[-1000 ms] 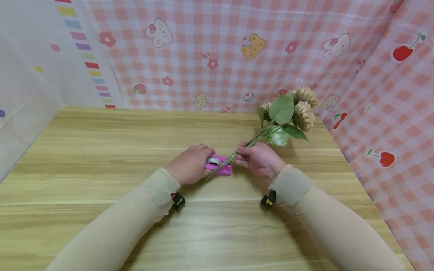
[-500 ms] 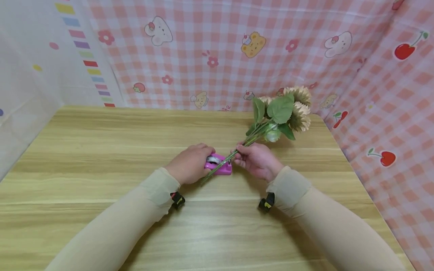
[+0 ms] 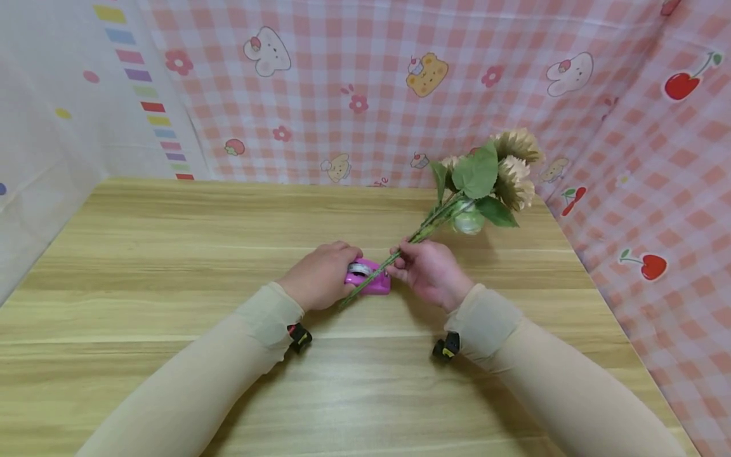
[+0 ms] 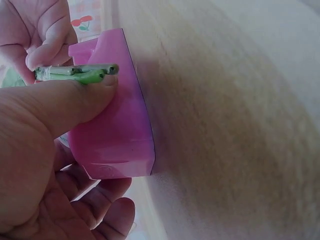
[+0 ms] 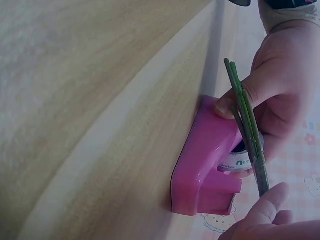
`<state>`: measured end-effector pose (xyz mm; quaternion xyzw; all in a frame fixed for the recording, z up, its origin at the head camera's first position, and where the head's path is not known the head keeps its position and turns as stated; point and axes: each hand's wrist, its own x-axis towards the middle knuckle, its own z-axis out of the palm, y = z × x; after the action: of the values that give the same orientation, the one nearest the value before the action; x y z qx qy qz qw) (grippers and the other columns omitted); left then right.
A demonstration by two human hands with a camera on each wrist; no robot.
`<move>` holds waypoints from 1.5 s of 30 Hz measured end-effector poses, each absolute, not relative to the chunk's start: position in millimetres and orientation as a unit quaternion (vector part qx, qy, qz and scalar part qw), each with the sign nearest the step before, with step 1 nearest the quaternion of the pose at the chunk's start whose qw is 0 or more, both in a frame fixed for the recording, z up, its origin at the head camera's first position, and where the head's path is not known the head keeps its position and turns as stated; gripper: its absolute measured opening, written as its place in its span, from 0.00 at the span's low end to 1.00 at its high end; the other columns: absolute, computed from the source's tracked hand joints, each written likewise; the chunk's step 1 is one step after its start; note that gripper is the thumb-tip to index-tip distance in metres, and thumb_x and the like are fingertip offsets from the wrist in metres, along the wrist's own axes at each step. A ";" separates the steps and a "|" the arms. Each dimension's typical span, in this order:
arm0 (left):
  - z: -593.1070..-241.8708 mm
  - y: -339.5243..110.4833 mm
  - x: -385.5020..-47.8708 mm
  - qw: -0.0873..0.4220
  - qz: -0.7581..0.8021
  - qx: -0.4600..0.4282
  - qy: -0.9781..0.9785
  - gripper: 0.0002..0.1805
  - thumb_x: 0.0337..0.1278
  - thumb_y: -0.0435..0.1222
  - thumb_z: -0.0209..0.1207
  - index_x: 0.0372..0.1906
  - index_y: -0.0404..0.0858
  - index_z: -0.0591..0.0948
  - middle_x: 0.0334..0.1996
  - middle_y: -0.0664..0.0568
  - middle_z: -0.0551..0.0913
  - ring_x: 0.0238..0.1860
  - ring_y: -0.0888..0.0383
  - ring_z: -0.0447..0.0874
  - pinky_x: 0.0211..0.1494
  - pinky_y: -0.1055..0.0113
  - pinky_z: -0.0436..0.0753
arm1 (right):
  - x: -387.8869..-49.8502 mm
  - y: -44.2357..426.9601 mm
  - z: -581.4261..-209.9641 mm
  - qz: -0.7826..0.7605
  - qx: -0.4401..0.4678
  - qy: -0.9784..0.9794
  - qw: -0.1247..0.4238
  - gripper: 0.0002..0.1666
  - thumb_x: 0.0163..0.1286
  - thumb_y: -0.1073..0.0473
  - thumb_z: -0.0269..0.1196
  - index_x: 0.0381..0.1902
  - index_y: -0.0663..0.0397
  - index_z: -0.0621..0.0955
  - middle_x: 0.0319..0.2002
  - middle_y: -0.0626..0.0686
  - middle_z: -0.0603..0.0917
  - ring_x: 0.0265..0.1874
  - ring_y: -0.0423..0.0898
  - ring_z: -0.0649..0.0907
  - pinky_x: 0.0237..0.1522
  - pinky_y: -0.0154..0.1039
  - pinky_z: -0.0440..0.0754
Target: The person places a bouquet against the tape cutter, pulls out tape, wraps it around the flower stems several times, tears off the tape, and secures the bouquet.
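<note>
- While the dispenser (image 3: pixel 377 287) rests on the bench (image 3: pixel 171 254), the left hand (image 3: pixel 320 276) grips its left end, thumb against the near side and fingers bent round the far side.
- Just beside the dispenser's right end, the right hand (image 3: pixel 436 270) pinches the stems (image 3: pixel 422 232) between thumb and fingers.
- Those stems slant across the dispenser, their cut ends on its near side by the left thumb; whether they touch it, I cannot tell.
- Round the stems, near the right fingers, a clear glossy band (image 4: pixel 46 73) shows.
- Inside the dispenser sits a tape roll (image 5: pixel 237 164), pale and printed.
- Well apart from the dispenser, beyond it and to its right, are the flowers (image 3: pixel 516 181), peach with one greenish-white, among broad leaves (image 3: pixel 476 171).
- Behind the dispenser, past the bench's far edge, hangs pink checked cloth (image 3: pixel 320 82) with cartoon animals and strawberries.
- On the dispenser's near side, beige sleeves (image 3: pixel 548 368) reach in, a small black device (image 3: pixel 299 337) at each wrist.
</note>
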<state>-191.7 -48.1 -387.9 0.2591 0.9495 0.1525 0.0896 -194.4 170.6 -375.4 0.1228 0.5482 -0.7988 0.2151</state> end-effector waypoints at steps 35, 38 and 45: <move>-386.5 -47.2 -191.0 0.090 0.148 0.259 0.950 0.32 0.71 0.45 0.66 0.73 0.36 0.74 0.71 0.44 0.77 0.73 0.46 0.74 0.80 0.53 0.72 | -196.3 163.7 -373.3 -0.762 0.128 0.599 0.210 0.07 0.79 0.71 0.50 0.40 0.54 0.69 0.30 0.48 0.78 0.28 0.40 0.76 0.35 0.30 0.83; -387.0 -47.6 -191.0 0.089 0.150 0.260 0.950 0.32 0.70 0.45 0.67 0.73 0.36 0.74 0.71 0.44 0.77 0.73 0.46 0.74 0.80 0.52 0.72 | -197.6 163.5 -372.7 -0.754 0.131 0.606 0.218 0.09 0.81 0.66 0.53 0.35 0.55 0.72 0.26 0.47 0.77 0.25 0.39 0.77 0.33 0.29 0.83; -385.9 -47.7 -191.1 0.088 0.147 0.262 0.950 0.32 0.71 0.45 0.66 0.73 0.36 0.74 0.72 0.44 0.76 0.75 0.46 0.73 0.82 0.52 0.70 | -201.2 162.9 -375.9 -0.739 0.146 0.619 0.223 0.14 0.82 0.62 0.56 0.31 0.54 0.72 0.22 0.47 0.77 0.21 0.39 0.77 0.28 0.28 0.83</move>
<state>-191.1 -47.7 -385.9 0.2617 0.9498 0.1474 0.0875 -201.2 162.9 -375.9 0.1460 0.6191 -0.7387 0.2229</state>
